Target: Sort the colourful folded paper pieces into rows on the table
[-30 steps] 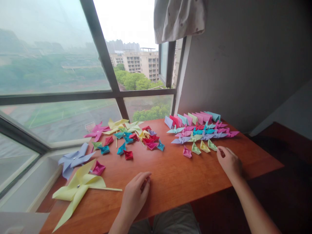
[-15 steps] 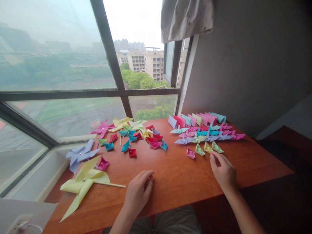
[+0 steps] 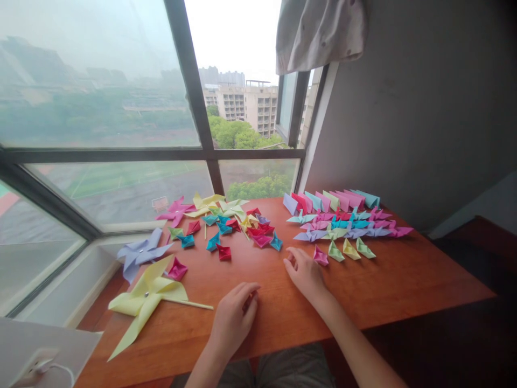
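My left hand (image 3: 235,312) rests near the front of the wooden table, loosely curled with a gap between thumb and fingers and nothing visible in it. My right hand (image 3: 305,274) hovers over the middle of the table, fingers apart, holding nothing. Just right of its fingers sits a pink paper boat (image 3: 321,256), first in a short row with a green boat (image 3: 336,251), a yellow boat (image 3: 351,249) and another light green boat (image 3: 365,248). To its upper left lies a loose cluster of paper boats, including a blue boat (image 3: 276,242) and a magenta boat (image 3: 262,240).
Behind the short row stand rows of paper cranes (image 3: 335,233) and folded paper planes (image 3: 343,201). Paper pinwheels lie at the left, a yellow pinwheel (image 3: 147,296) nearest me and a lavender pinwheel (image 3: 142,251) behind it. Windows border the table (image 3: 278,310), with a wall at right.
My right hand has moved left, from beside the yellow and light green boats to left of the pink boat. The left hand stays in place; the view has shifted slightly.
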The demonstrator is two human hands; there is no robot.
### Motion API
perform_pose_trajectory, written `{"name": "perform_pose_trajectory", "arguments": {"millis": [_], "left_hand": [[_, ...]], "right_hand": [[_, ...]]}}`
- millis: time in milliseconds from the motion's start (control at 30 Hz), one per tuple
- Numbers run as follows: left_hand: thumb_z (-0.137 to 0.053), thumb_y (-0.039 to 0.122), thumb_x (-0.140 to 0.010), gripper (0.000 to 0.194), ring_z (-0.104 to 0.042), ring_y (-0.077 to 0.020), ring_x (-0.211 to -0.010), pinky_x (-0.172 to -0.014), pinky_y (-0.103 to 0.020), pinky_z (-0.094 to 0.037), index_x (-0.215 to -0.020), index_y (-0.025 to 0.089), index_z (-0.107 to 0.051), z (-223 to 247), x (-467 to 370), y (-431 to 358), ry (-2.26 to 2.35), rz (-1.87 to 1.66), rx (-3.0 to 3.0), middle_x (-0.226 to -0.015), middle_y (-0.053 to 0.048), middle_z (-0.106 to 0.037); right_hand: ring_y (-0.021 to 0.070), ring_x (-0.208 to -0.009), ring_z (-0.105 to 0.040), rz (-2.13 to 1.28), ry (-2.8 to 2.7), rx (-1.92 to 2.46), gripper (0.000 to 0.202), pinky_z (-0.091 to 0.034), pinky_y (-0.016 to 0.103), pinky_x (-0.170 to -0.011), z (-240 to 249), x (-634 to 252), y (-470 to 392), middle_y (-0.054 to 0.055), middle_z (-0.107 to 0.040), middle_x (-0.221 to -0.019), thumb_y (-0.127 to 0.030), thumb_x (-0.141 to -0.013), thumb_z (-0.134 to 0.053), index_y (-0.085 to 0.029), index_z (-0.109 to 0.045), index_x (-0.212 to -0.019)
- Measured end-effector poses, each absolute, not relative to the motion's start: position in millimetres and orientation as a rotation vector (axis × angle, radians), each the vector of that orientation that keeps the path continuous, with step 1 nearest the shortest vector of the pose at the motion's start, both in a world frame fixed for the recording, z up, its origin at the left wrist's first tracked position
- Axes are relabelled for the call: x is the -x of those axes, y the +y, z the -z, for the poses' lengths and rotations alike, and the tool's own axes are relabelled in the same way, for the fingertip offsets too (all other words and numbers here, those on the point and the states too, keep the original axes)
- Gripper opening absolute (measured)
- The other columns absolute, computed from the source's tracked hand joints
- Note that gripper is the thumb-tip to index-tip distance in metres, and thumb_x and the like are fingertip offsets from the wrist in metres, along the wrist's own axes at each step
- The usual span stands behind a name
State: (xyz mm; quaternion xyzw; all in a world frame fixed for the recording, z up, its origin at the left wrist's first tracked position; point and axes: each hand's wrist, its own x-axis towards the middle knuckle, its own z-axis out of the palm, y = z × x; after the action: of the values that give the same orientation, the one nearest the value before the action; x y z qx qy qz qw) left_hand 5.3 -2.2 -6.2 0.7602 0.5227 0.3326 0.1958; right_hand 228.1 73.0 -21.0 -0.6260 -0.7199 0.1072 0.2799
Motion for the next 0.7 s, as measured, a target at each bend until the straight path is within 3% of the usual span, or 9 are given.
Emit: {"name": "perform_pose_trajectory", "arguments": {"millis": [200,367,500,700], "left_hand": [[-0.048,0.019,-0.092,0.021,-0.067,-0.0171,-0.079,-0.072,-0.026,-0.053,-0.102,0.022,-0.066,5,-5,-2,1.470,-0.952,-2.117,-0.092,-0.004,-0.071],[-0.046,0.020,-0.093,0.022,-0.067,-0.0168,-0.077,-0.072,-0.026,-0.053,-0.102,0.022,-0.066,6,-4,-2,1.470,-0.935,-2.106,-0.092,-0.005,-0.071],[-0.046,0.020,-0.092,0.022,-0.067,-0.0173,-0.078,-0.073,-0.027,-0.053,-0.102,0.022,-0.066,6,-4,-2,1.454,-0.940,-2.116,-0.091,-0.005,-0.071],[-0.047,0.019,-0.092,0.021,-0.066,-0.0165,-0.075,-0.070,-0.026,-0.053,-0.101,0.022,-0.066,3,-6,-2,1.449,-0.961,-2.098,-0.090,-0.005,-0.070]], "right_hand": [[0.0163,-0.082,-0.064,-0.187,-1.988,1.751,0.025,-0.042,0.025,-0.067,6,-208,93,0.004,-0.069,-0.099,-0.029,-0.090,-0.056,-0.024,-0.061,-0.114],[0.0170,-0.080,-0.063,-0.072,-1.991,1.670,0.012,-0.039,0.024,-0.065,7,-209,98,0.005,-0.068,-0.088,-0.023,-0.091,-0.053,-0.022,-0.065,-0.094],[0.0161,-0.075,-0.061,0.002,-1.944,1.576,0.016,-0.039,0.024,-0.064,15,-219,91,0.004,-0.066,-0.080,-0.020,-0.091,-0.050,-0.021,-0.065,-0.083],[0.0165,-0.077,-0.062,-0.038,-1.956,1.447,0.019,-0.044,0.026,-0.070,21,-233,60,0.003,-0.065,-0.084,-0.023,-0.096,-0.047,-0.021,-0.065,-0.090]]}}
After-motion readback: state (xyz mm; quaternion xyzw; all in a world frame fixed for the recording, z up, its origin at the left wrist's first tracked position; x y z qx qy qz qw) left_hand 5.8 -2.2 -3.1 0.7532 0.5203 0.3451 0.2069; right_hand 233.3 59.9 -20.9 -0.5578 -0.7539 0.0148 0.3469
